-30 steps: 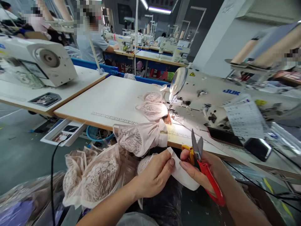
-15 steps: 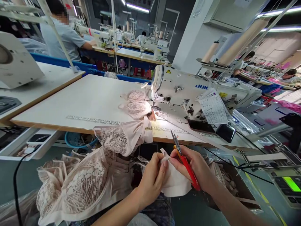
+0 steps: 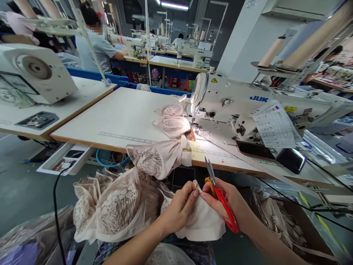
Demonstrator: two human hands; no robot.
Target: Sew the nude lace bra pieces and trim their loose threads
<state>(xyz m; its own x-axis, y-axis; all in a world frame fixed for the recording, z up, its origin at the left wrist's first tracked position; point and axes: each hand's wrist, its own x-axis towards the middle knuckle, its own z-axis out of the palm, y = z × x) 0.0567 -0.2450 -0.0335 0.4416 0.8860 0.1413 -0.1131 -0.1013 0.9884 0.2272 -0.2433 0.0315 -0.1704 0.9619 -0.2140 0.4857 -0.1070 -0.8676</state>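
My left hand [image 3: 183, 202] is closed, pinching the edge of a cream bra's plain fabric band [image 3: 205, 219] between thumb and fingers. Some lace of that bra shows to the left of the hand. My right hand [image 3: 224, 198] grips a pair of scissors [image 3: 224, 204] with red and orange handles. The blades point up, slightly parted and away from the cloth. Thumb and forefinger of the right hand also pinch the band edge, close to the left fingertips. More beige lace bras [image 3: 118, 206] hang at the left, and one lace cup [image 3: 154, 158] drapes over the table edge.
A lit sewing machine [image 3: 234, 106] stands on the white table [image 3: 110, 114], lace cups [image 3: 172, 125] by its needle. Two phones [image 3: 291, 160] lie at right. Below are a box of fabric strips [image 3: 286, 224] and an open drawer [image 3: 66, 162]. A co-worker [image 3: 95, 48] sits at the back left.
The view has turned left, so the table and machine appear farther right. Both hands keep their pinch on the band, whose lower part now spreads wider. The scissors stay in the right hand.
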